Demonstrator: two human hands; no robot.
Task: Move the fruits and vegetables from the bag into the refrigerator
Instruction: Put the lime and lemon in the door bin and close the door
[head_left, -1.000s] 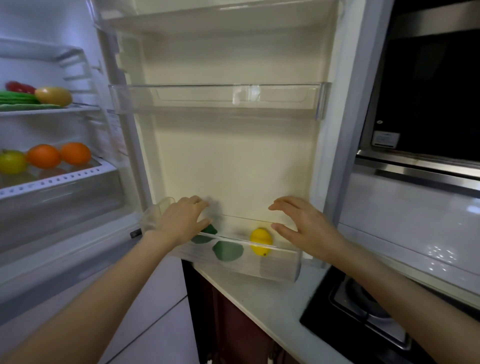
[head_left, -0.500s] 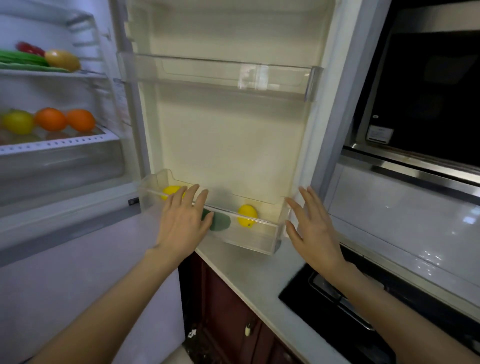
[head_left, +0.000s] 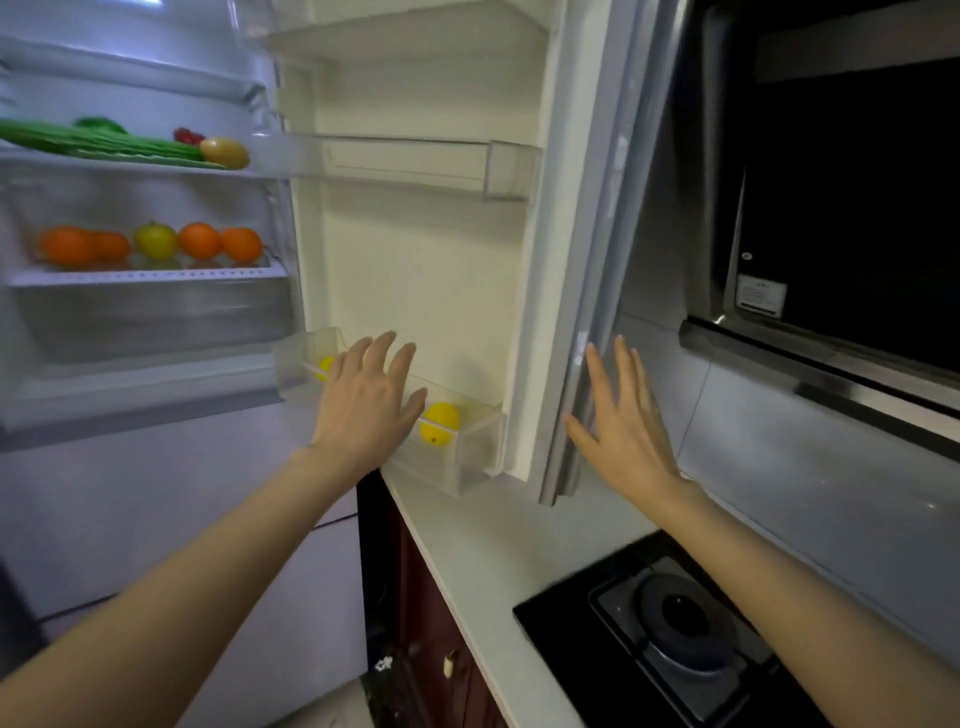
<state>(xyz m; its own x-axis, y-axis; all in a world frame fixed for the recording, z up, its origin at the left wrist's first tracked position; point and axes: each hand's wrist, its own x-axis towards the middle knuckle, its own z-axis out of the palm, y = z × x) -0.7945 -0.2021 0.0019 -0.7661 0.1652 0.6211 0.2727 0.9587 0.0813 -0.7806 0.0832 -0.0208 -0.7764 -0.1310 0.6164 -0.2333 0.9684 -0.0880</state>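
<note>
Bare left hand, fingers straight and spread apart, holding nothing, reaching over the clear bottom door bin. Cannot tell if touching the bin's front edge. Bare right hand also flat, fingers straight and apart, holding nothing, just beside the grey edge of the fridge door, at 3 o'clock from the left hand. Cannot tell if touching the door.

Inside the bin: one yellow lemon at 3 o'clock from the left hand, a second yellow fruit peeking out at 10 o'clock, mostly hidden behind the fingers. Higher up on the door, a clear upper door bin.

At 9 o'clock, inside the fridge: oranges in a row with a yellow-green fruit among them, on the lower shelf. On the shelf above, long green vegetables, something red, blurred, and a yellow-orange fruit.

At 5 o'clock, white counter with a black stove top set into it. At 2 o'clock, a dark range hood.
</note>
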